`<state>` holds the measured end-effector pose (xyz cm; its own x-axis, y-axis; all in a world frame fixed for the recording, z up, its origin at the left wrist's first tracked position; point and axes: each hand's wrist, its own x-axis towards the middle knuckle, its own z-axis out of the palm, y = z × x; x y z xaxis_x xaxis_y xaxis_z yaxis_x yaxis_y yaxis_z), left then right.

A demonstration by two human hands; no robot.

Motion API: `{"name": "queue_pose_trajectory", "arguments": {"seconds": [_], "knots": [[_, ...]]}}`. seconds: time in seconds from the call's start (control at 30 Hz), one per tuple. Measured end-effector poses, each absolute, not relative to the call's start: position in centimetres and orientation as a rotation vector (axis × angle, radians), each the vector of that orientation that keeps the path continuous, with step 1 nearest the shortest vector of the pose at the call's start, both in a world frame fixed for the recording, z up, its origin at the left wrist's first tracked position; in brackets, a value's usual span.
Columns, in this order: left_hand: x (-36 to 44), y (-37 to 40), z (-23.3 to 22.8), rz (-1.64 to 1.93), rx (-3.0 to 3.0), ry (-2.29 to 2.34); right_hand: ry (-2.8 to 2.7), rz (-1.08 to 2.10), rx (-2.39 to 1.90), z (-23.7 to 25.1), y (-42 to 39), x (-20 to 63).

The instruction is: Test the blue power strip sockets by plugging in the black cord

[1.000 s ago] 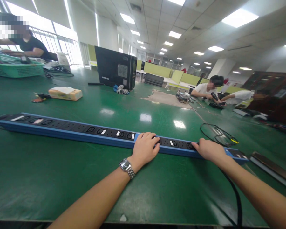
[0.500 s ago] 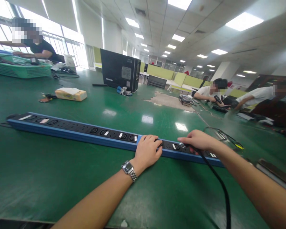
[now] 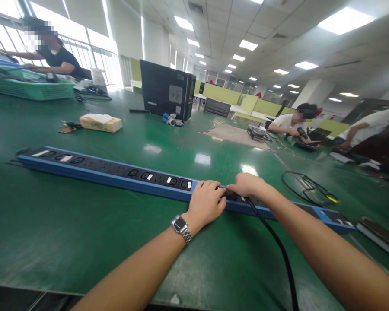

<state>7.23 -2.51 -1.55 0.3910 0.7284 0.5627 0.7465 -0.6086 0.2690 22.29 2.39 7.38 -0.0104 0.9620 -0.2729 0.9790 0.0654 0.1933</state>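
Note:
A long blue power strip [image 3: 149, 190] with black sockets and small white labels lies across the green table. My left hand [image 3: 207, 203], with a metal-banded watch at its wrist, grips the strip near its middle, fingers over the top. Just to the right, my right hand [image 3: 250, 185] is closed around the plug end of a black power cable [image 3: 277, 235]. Its fingers are low against the strip's sockets; the plug itself is mostly hidden, so I cannot tell whether it sits in a socket. The cable runs down toward the table's near edge.
Beyond the strip are a tissue pack [image 3: 101, 123], a black computer case [image 3: 167, 88], gloves [image 3: 173, 119] and a green basket [image 3: 35, 90]. Coiled black cable [image 3: 306, 188] lies right. A person [image 3: 56, 56] sits far left; two others work at far right.
My right hand has moved left along the strip with the cable plug, close to my left hand. My left hand stays on the strip. The view has shifted slightly.

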Motion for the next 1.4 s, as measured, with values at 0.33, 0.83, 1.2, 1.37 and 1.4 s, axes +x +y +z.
{"name": "queue_pose_trajectory", "arguments": {"seconds": [0.33,0.83,1.2,1.37,1.4], "knots": [[7.2,-2.5,-1.6,-1.045,-2.598,-1.368,2.029,0.002,1.995,7.7,1.4,21.0],[7.2,-2.5,-1.6,-1.046,-2.593,-1.370,2.013,-0.057,2.129,7.3,0.7,21.0],[7.1,-2.5,-1.5,-1.044,-2.592,-1.370,1.965,-0.074,2.262,6.0,-0.5,20.7],[7.0,-2.5,-1.5,-1.037,-2.599,-1.366,2.069,-0.263,2.266,5.7,1.3,23.6],[7.0,-2.5,-1.6,-1.040,-2.600,-1.364,2.114,-0.210,2.341,5.1,1.7,24.4]]}}
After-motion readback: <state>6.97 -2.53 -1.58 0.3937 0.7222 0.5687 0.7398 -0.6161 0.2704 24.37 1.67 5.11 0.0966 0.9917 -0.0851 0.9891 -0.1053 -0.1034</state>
